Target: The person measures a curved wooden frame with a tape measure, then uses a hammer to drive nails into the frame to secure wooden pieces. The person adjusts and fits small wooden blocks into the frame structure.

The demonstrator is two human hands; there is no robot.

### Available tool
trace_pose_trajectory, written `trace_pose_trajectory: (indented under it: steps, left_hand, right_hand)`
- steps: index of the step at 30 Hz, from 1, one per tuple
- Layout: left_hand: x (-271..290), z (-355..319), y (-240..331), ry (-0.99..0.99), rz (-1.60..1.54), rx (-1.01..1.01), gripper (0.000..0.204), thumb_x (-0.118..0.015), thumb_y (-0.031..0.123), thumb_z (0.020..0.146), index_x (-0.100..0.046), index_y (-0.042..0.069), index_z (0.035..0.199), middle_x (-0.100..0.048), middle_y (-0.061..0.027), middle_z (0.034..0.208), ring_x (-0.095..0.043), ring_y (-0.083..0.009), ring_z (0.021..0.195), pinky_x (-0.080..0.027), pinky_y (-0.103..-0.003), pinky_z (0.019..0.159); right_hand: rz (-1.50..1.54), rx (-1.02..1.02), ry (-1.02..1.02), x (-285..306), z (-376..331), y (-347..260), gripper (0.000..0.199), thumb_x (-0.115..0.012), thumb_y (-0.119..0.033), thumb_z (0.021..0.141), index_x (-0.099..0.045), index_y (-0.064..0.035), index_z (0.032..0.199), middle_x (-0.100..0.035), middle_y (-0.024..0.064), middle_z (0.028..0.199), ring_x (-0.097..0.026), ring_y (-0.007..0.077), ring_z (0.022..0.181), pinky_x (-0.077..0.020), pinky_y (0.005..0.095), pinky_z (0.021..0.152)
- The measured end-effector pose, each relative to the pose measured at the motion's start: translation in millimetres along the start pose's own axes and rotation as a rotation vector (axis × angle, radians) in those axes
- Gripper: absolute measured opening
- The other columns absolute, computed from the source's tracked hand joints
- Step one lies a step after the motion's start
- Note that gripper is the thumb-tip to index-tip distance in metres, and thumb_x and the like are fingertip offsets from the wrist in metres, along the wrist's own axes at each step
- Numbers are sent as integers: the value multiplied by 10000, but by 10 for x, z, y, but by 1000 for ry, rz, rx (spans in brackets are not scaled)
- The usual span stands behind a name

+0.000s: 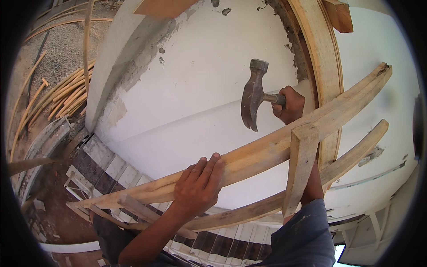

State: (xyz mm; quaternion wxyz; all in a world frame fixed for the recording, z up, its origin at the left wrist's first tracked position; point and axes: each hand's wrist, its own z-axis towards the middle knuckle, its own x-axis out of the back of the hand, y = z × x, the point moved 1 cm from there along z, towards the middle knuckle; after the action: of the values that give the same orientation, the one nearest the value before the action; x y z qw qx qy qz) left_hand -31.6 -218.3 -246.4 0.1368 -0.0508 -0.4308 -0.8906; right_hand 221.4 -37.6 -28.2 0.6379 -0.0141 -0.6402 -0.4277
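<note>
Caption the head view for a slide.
Right hand grips a hammer while the left hand rests on a long wooden beam.

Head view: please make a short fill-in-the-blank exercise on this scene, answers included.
The right hand grips a ____ by its handle.
The left hand rests on a long beam of ____ (wood or metal).
The pile of thin poles lies toward the picture's ____ (left or right).
Missing words: hammer; wood; left.

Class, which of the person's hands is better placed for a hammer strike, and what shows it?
Probably the right hand: it grips the hammer by its handle, while the left hand rests on the long wooden beam.
</note>
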Motion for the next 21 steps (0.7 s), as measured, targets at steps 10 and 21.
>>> trace_pose_trajectory:
  steps: [10,21]
  left_hand:
    - [-23,-9,1,40,28,-3,390,-636,64,827,-642,26,1215,-704,-147,1180,-712,-292,972,-565,-373,802]
    - [0,40,47,47,-2,0,630,-773,67,616,-616,6,1223,-703,-156,1182,-710,-312,986,-557,-372,806]
  right_hand:
    - [-134,-638,-192,-141,142,-169,467,-556,-473,987,-569,-39,815,-584,159,589,-602,371,534,-470,458,515]
    - [-319,-766,-202,154,74,167,528,-497,-517,999,-585,-24,831,-583,195,561,-637,402,554,-490,480,503]
